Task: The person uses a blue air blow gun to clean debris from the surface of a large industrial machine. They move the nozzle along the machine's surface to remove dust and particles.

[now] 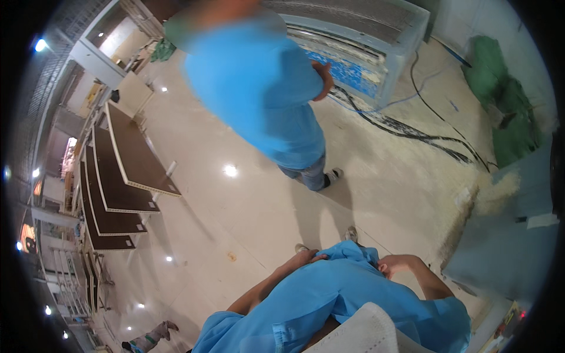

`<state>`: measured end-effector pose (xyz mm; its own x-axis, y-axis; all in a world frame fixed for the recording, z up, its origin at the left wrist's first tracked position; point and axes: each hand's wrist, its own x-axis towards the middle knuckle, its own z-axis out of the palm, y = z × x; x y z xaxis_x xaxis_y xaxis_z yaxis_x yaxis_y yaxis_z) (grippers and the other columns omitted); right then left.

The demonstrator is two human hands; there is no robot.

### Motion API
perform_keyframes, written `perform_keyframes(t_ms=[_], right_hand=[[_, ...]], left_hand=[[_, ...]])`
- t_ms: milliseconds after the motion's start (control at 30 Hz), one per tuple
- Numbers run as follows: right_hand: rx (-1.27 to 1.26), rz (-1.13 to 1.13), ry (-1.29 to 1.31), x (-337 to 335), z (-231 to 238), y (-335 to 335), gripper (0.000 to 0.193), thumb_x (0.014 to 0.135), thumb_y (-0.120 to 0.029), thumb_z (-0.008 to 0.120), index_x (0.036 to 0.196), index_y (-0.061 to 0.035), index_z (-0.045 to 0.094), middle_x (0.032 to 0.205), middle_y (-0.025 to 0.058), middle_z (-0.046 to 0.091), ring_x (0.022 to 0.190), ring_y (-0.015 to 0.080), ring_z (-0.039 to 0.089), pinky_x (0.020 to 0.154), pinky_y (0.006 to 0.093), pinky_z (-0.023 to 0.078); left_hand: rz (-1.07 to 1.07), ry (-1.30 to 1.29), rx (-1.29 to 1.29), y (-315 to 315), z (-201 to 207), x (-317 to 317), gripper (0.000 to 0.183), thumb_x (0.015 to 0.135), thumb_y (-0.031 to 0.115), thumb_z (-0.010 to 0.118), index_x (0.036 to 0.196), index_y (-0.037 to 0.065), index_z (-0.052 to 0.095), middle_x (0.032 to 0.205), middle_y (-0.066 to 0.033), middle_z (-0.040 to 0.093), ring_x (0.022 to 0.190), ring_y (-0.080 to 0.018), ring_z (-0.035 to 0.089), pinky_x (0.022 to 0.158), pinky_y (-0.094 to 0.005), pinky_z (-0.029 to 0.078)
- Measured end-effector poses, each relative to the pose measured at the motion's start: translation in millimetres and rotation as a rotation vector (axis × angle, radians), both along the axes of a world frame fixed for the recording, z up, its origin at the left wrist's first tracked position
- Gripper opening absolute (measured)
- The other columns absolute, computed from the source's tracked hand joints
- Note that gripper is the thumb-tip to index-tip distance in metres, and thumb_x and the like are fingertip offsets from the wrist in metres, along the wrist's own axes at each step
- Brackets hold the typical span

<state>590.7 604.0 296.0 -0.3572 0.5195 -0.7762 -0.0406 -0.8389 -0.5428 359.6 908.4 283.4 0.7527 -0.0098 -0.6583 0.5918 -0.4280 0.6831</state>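
The blue shirt (347, 288) I wear is bunched up at its front, between my two hands. At its left side my left hand (305, 257) is closed on the cloth, its fingers partly hidden by the folds. On the other side my right hand (393, 266) has curled fingers at the bunched edge of the shirt. Its fingertips are small and hard to see. Neither hand shows a tool or part in it.
Ahead stands a person (253, 94) in a blue shirt beside a dusty machine (406, 35). Black cables (406, 132) lie on the floor to the right. Dark brown panels (138, 150) lean on racks at the left. A grey cabinet (506, 235) is near my right.
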Motion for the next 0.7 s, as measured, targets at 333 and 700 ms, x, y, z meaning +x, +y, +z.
perform_keyframes(t_ms=[333,700], right_hand=[[0.401,0.684,-0.159,20.5,-25.5,30.4,0.032,0.083,-0.025,0.062,0.104,-0.001,0.064,0.097,0.0086,0.068,0.091,0.0216,0.065,0.074,0.0366,0.052],[0.54,-0.232,-0.686,79.4,-32.2,147.5,0.036,0.082,-0.035,0.065,0.092,-0.0007,0.068,0.087,0.0152,0.07,0.082,0.0253,0.069,0.072,0.0389,0.053]], left_hand=[[0.113,0.037,-0.167,-17.0,-8.7,4.8,0.068,0.094,0.061,0.044,0.12,-0.001,0.055,0.112,-0.0219,0.063,0.107,-0.0349,0.059,0.09,-0.0426,0.048],[0.113,0.01,-0.047,-31.9,7.9,46.7,0.068,0.092,0.062,0.049,0.114,-0.002,0.06,0.102,-0.0226,0.066,0.1,-0.033,0.064,0.084,-0.041,0.05]])
